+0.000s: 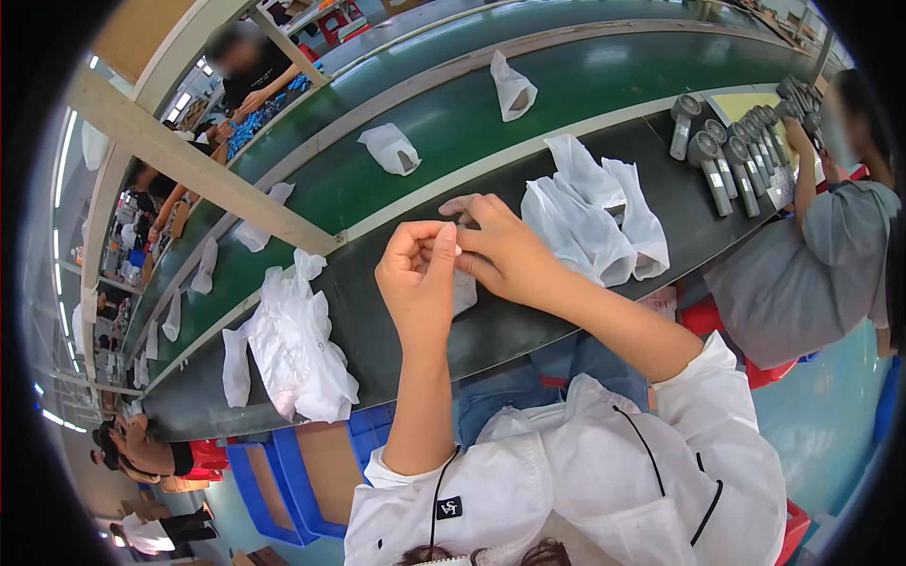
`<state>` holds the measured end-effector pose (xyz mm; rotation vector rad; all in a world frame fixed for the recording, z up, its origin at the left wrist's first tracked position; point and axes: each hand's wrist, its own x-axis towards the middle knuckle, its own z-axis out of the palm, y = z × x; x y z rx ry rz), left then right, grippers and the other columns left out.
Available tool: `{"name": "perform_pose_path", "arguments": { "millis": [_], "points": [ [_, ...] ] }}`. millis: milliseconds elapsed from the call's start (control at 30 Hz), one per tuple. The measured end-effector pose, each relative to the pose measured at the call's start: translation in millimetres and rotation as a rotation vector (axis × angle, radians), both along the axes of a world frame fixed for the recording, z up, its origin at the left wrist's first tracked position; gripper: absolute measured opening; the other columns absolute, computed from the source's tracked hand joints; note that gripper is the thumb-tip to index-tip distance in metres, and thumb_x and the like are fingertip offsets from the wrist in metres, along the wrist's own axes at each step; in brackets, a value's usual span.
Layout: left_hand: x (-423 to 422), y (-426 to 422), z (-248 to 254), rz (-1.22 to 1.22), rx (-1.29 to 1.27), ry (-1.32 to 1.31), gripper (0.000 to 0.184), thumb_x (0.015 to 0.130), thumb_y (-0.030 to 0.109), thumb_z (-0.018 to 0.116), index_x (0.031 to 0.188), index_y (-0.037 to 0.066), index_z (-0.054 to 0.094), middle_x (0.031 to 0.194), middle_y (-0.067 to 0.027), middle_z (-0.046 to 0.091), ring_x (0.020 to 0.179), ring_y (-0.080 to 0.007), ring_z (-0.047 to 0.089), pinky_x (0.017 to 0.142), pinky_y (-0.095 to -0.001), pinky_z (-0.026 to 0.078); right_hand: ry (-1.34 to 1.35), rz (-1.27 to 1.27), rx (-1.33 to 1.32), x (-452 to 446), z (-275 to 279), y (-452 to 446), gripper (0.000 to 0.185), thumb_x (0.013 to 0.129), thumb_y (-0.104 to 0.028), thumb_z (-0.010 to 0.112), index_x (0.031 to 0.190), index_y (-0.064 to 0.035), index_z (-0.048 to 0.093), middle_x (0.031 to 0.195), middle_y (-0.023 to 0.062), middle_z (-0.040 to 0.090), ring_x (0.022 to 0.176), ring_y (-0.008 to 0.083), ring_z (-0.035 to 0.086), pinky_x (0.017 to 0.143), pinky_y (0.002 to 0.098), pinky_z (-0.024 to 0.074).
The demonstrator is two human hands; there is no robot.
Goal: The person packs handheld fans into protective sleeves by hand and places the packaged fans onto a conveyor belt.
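My left hand (422,272) is closed, its thumb pressed against the bent fingers, above the black worktable. Close beside it, my right hand (503,247) has thumb and forefinger bent toward the left fingertips, with its other fingers reaching forward. Whatever they pinch is hidden or too small to name. Under the hands shows a piece of whitish plastic (464,293); I cannot tell whether it is held or lies on the table. A heap of translucent white bags (590,215) lies right of my right hand. Left of my left hand sits a crumpled pile of white plastic bags (300,344).
Grey handheld fans (710,168) stand and lie at the right, beside a seated person in grey (812,255). White-bagged items (391,150) rest on the green conveyor (444,132) beyond. A metal post (203,165) rises at left; blue bins (307,472) stand below.
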<state>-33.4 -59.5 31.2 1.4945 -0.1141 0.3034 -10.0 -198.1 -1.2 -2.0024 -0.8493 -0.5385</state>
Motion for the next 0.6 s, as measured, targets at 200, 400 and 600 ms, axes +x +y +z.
{"name": "perform_pose_path", "arguments": {
  "millis": [200, 400, 600],
  "points": [
    [-5.2, 9.1, -31.7, 0.181, 0.113, -0.061, 0.070, 0.075, 0.013, 0.082, 0.129, 0.007, 0.038, 0.130, -0.0100, 0.044, 0.123, -0.0244, 0.045, 0.100, -0.0386, 0.040, 0.000, -0.118, 0.391, 3.9, -10.4, 13.3, 0.010, 0.084, -0.005, 0.068, 0.086, 0.0029, 0.063, 0.102, 0.0116, 0.060, 0.090, 0.0252, 0.055, 0.077, 0.0325, 0.0452],
    [-26.8, 0.2, -74.2, -0.064, 0.007, 0.224, 0.060, 0.095, 0.043, 0.060, 0.133, 0.003, 0.036, 0.126, -0.0134, 0.048, 0.116, -0.0206, 0.048, 0.093, -0.0363, 0.043, 0.270, -0.203, 0.570, -6.8, -2.8, 27.9, 0.021, 0.084, -0.012, 0.073, 0.077, 0.0014, 0.059, 0.086, 0.0050, 0.050, 0.072, 0.0123, 0.046, 0.061, 0.0251, 0.0384],
    [-16.8, 17.2, -76.7, -0.058, -0.206, 0.151, 0.062, 0.094, 0.046, 0.062, 0.133, 0.002, 0.038, 0.115, -0.0090, 0.055, 0.100, -0.0156, 0.056, 0.082, -0.0297, 0.047, 0.426, 0.127, 0.560, -12.9, -7.7, 13.7, 0.022, 0.091, -0.016, 0.068, 0.080, -0.0020, 0.056, 0.086, 0.0012, 0.050, 0.070, 0.0078, 0.044, 0.058, 0.0237, 0.0370]
  ]
}}
